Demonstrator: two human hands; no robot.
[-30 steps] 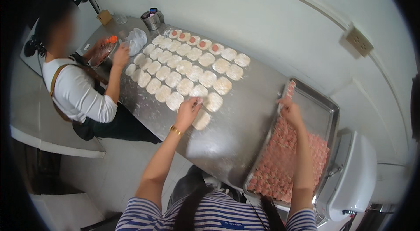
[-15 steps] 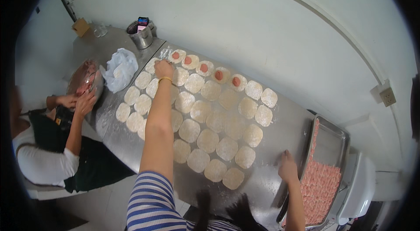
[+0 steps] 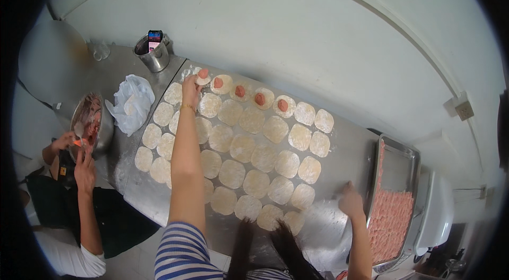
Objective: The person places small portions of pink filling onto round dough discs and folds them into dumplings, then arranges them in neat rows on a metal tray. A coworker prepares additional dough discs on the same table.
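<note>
My left hand (image 3: 191, 92) reaches to the far left of the table, its fingers closed on the near edge of a round dough wrapper (image 3: 199, 81) with a lump of pink meat filling (image 3: 203, 73) on it. Beside it, other wrappers in the far row carry filling (image 3: 240, 91). Several rows of plain floured wrappers (image 3: 256, 183) lie under and beside my left forearm. My right hand (image 3: 351, 204) is low over the steel table near the tray, fingers curled inward; whatever is in them is hidden.
A metal tray (image 3: 415, 161) of formed pink meat pieces (image 3: 391, 221) stands at the right. At the left, a co-worker's hands (image 3: 84, 171) work at a bowl (image 3: 106, 126) of meat with a spoon. A white plastic bag (image 3: 132, 105) and a steel pot (image 3: 154, 60) holding a phone stand behind.
My left hand has shifted from a plain wrapper beside the filled row onto the leftmost filled wrapper and gripped its edge. The view has moved slightly. My right hand stays near the tray.
</note>
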